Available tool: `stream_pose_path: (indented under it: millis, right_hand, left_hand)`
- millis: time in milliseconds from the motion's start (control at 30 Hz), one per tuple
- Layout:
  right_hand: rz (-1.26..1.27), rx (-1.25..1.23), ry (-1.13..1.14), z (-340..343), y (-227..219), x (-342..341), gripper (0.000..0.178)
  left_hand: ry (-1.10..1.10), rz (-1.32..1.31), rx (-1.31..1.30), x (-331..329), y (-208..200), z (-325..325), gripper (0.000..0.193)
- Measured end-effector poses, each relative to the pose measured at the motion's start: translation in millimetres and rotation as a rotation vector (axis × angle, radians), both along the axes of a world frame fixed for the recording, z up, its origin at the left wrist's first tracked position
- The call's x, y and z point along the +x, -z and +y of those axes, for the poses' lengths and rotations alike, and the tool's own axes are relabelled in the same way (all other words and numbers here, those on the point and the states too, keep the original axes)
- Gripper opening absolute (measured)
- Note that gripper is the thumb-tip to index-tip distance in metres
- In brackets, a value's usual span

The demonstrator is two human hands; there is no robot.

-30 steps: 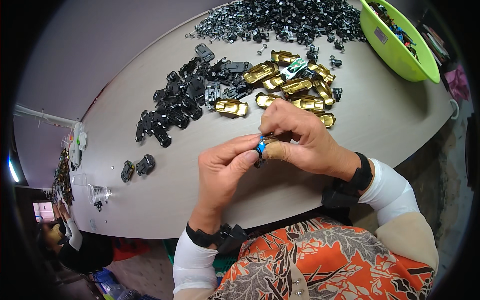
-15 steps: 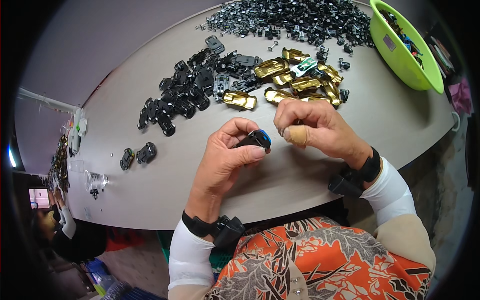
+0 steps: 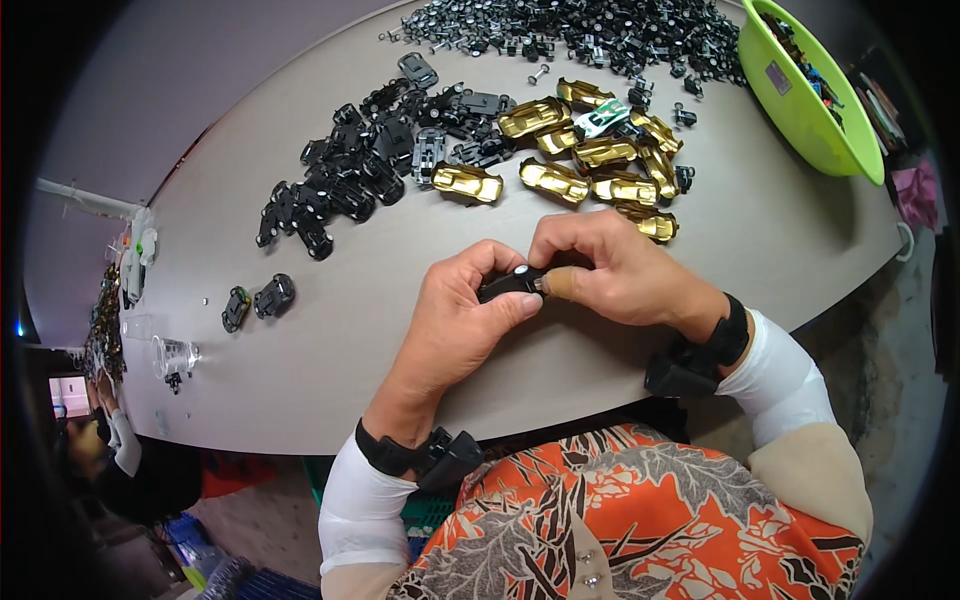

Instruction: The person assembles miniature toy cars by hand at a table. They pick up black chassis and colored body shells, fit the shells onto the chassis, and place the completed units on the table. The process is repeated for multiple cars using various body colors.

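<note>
My left hand (image 3: 455,300) is closed round a small black toy car (image 3: 508,284), thumb along its near side. A white-hubbed wheel shows at the car's top. My right hand (image 3: 615,270), with a tan wrap on its thumb, meets the car's right end. Its thumb and forefinger are pinched there on a small greyish piece, mostly hidden by the fingers. Beyond the hands lie several gold toy car bodies (image 3: 553,180) and one white-and-green car (image 3: 602,118). To their left is a heap of black toy car bases (image 3: 345,185).
Wheel-and-axle pieces (image 3: 600,35) are piled along the far edge. A lime green basin (image 3: 815,110) stands at the far right. Two dark cars (image 3: 272,296) and a clear plastic cup (image 3: 173,356) sit at the left. Another person's arm (image 3: 125,440) shows at far left.
My right hand has moved left and now meets the toy car in my left hand. The car has turned, and its blue end no longer shows. The view has shifted slightly.
</note>
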State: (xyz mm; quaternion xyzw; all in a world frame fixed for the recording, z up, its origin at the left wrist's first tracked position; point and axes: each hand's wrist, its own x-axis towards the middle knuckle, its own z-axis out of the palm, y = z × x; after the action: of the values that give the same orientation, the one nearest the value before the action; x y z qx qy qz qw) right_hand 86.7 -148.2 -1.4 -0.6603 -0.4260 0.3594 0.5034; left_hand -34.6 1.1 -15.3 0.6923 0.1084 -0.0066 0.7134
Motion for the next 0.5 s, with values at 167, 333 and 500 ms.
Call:
stream_pose_path:
  millis: [167, 333, 500]
  right_hand:
    - [-0.225, 0.045, 0.064, 0, 10, -7, 0.008]
    - [0.222, 0.032, 0.004, 0, 4, 9, 0.008]
    - [0.454, 0.084, 0.148, -5, 6, 13, 0.011]
  left_hand:
    - [-0.012, -0.012, 0.090, 1, -1, -2, 0.017]
    - [-0.058, 0.074, -0.190, 3, -9, 5, 0.015]
    - [-0.154, 0.078, -0.320, 5, -16, 7, 0.022]
